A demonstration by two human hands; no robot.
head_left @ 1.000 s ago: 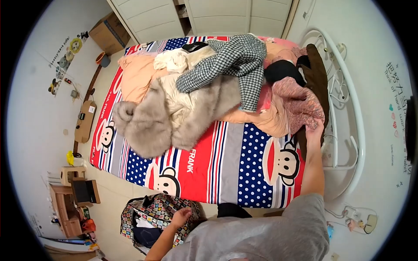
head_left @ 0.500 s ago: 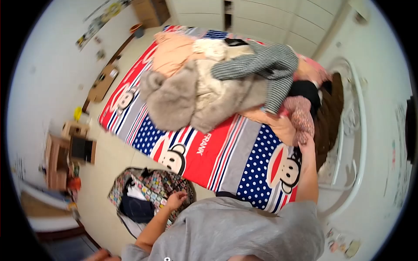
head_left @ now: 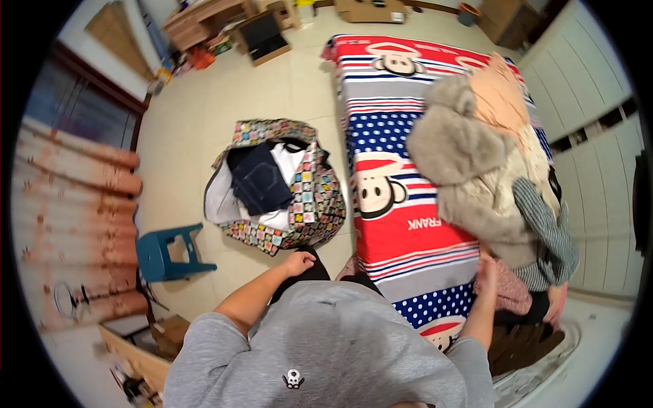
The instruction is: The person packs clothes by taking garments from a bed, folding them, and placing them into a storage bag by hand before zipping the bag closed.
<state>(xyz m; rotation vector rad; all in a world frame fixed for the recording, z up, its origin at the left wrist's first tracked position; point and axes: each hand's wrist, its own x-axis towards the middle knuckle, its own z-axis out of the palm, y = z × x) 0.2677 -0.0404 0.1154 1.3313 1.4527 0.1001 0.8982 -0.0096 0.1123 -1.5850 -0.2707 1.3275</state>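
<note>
My left hand (head_left: 299, 264) is at my waist, fingers curled in with nothing in them, just below a patterned bag (head_left: 315, 197). The open bag stands on the floor with folded dark blue jeans (head_left: 260, 180) and white cloth inside. On the right, my right hand (head_left: 486, 273), slightly blurred, is closed at the edge of a pink knitted garment (head_left: 507, 289) on the bed. Beside that garment lie a grey fur coat (head_left: 459, 146), a black-and-white checked garment (head_left: 554, 238), a peach cloth (head_left: 500, 95) and a brown garment (head_left: 520, 348).
The bed (head_left: 422, 266) has a red, blue and striped sheet. A blue-green stool (head_left: 162, 255) stands left of the bag, near an orange-patterned curtain (head_left: 81, 217). An open box (head_left: 262, 37) lies at the top; white cabinets (head_left: 602, 183) line the right.
The view has swung left, so the bag now shows whole near the centre and the bed at right. My right hand remains at the pink garment; my left hand stays curled near my body.
</note>
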